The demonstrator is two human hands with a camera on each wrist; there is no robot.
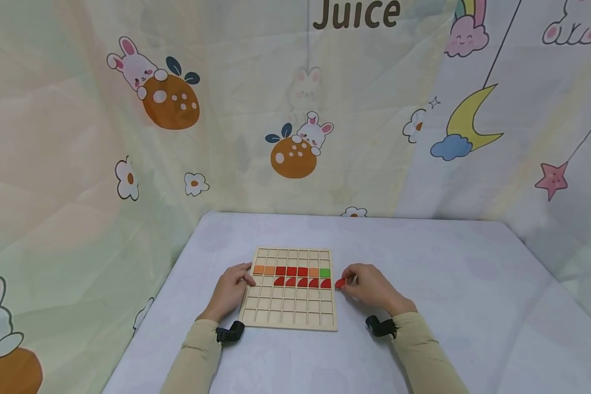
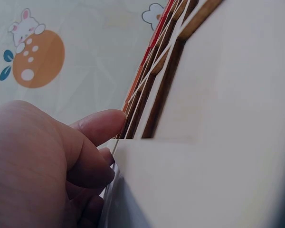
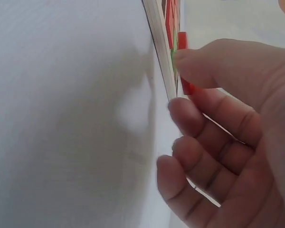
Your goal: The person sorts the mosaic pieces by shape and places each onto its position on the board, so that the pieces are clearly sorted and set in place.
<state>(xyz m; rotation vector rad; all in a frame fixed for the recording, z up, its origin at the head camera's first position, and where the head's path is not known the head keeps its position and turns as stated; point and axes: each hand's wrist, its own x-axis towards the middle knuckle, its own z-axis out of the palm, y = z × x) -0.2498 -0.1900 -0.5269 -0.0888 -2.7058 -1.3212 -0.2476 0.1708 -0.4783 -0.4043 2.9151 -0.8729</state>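
Observation:
A pale wooden grid board (image 1: pixel 288 314) lies on the table. One row bears orange, red and green square tiles; the row nearer me has several red tiles (image 1: pixel 302 282) with a curved edge. At the board's left edge, my left hand (image 1: pixel 230 287) holds the rim, its fingertips touching it in the left wrist view. Just off the right edge, my right hand (image 1: pixel 371 287) pinches a red tile (image 1: pixel 341 283) between thumb and finger. In the right wrist view this red tile (image 3: pixel 183 42) appears edge-on, partly covered by the thumb; the other fingers curl loosely below.
A pale cloth covers the table (image 1: pixel 453 284). Behind it hangs a printed curtain (image 1: pixel 374 153) with rabbits, oranges and a moon. Black wrist cameras sit on both wrists, the right wrist camera (image 1: pixel 380 326) close to the tabletop.

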